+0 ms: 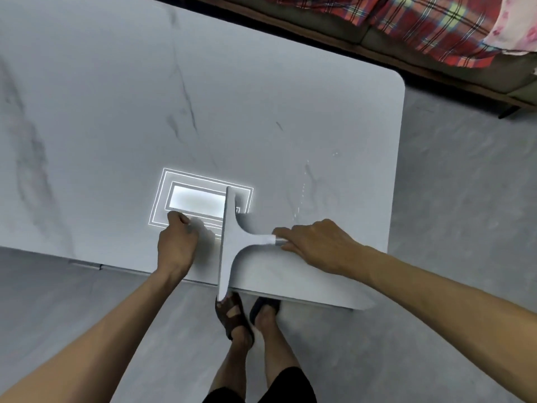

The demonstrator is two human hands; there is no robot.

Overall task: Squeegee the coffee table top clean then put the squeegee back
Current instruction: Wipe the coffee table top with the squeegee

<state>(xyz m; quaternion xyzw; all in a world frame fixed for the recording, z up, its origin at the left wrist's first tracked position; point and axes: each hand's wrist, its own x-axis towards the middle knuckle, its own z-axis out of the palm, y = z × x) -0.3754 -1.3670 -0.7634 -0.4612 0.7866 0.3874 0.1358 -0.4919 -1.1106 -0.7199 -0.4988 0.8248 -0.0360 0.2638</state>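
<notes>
The right hand, arm reaching in from four o'clock, has its fingers closed around the handle of the squeegee, which lies on the surface near its six o'clock edge. The left hand, curled into a loose fist holding nothing, rests on the surface just at nine o'clock of the blade.

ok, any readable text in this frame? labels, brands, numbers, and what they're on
None readable.
squeegee: plain white, no brand or marking shows.
coffee table: grey veining only; the bright rectangles are a ceiling light reflection, not print.
plaid blanket and pink cloth on the sofa at the top: patterns only, no lettering.
sandals: no logo visible.
</notes>
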